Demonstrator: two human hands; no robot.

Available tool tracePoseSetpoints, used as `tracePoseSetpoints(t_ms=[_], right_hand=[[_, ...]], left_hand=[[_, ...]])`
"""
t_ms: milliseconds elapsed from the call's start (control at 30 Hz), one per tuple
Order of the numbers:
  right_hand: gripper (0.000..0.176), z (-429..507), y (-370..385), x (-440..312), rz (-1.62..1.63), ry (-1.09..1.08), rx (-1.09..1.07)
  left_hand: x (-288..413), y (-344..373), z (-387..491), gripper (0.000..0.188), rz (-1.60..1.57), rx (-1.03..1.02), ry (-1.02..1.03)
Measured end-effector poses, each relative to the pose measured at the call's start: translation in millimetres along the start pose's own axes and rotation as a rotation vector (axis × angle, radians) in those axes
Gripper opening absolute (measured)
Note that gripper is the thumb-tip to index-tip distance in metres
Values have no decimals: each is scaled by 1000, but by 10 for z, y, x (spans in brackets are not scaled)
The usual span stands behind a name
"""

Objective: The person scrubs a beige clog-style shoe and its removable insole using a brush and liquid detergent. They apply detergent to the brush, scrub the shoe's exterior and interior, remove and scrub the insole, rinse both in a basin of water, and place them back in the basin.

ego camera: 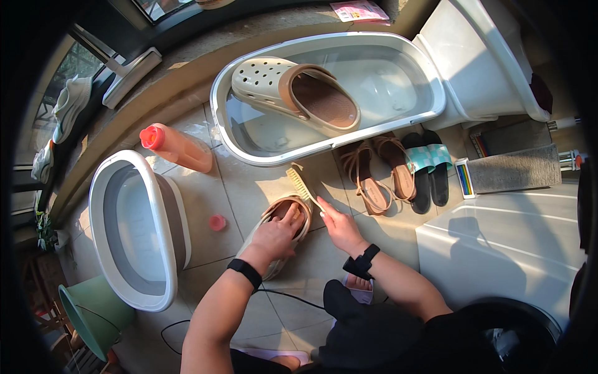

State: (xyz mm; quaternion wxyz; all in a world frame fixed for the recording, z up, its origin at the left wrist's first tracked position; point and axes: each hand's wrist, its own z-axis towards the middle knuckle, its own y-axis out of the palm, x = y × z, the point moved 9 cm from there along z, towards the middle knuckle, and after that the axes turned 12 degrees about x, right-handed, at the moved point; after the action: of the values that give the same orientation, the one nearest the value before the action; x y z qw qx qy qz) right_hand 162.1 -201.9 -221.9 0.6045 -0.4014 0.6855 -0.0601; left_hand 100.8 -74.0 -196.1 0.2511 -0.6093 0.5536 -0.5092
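My left hand [276, 233] grips a cream clog [274, 270] on the tiled floor, its fingers inside the brown-lined opening. Part of that clog is hidden under the hand and wrist. In my right hand [343, 229] is the handle of a pale scrub brush [300, 183], its bristles beside the heel end of the clog. A matching clog [261, 77] with a perforated upper rests in a long white basin [385, 132] that holds clear water. Left of that basin, a pinkish-orange bottle [182, 149] stands on the floor. Nearer to me lies a small pink cap [217, 222].
A collapsible grey-and-white tub [175, 224] and a green bucket [103, 306] stand at left. Strappy sandals [373, 194] and black slides with checked straps [420, 161] sit right of the brush. A white appliance [495, 233] borders the right side. A dark cable [289, 293] crosses the floor.
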Motion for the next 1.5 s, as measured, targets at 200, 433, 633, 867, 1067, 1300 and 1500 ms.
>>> tracePoseSetpoints(t_ms=[200,433,633,867,1067,1300,1500], right_hand=[[45,-223,-262,-77,-26,-48,13],[44,-37,-21,27,-90,-57,-48],[44,-218,-247,-169,-80,-152,31],[42,-45,-72,-114,-77,-64,-1],[42,135,69,206,-57,123,-73],[45,-135,-106,37,107,5,-33],[45,-152,-48,102,90,95,-89]], left_hand=[[-19,3,-2,98,-5,-10,-8],[5,15,-1,98,-11,46,0],[24,53,-63,90,50,58,-35],[150,90,-65,64,181,195,-103],[332,-28,-367,45,405,476,-249],[116,99,-351,49,189,372,-568],[107,-115,-404,70,322,572,-594]])
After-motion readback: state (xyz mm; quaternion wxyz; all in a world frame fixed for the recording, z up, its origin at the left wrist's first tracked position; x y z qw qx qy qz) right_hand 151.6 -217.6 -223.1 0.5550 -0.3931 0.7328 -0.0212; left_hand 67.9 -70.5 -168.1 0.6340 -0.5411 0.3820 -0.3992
